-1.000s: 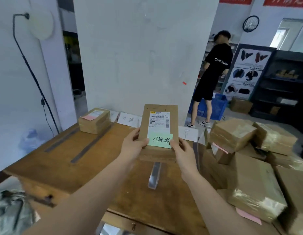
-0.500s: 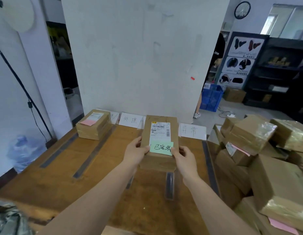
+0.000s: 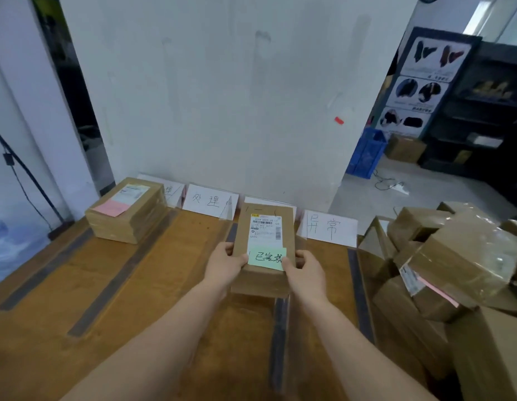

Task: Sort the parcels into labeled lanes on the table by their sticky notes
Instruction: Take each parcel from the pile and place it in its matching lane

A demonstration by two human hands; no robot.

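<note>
Parcel [image 3: 263,250] with a green sticky note [image 3: 267,258] sits centre frame, gripped at its near sides by left hand [image 3: 226,263] and right hand [image 3: 306,273], both closed on it, lined up toward the partly hidden card [image 3: 270,202] behind, probably its lane.

Middle lanes bare; stacked parcel [image 3: 127,209] far-left, parcel heap [image 3: 454,270] right.
</note>
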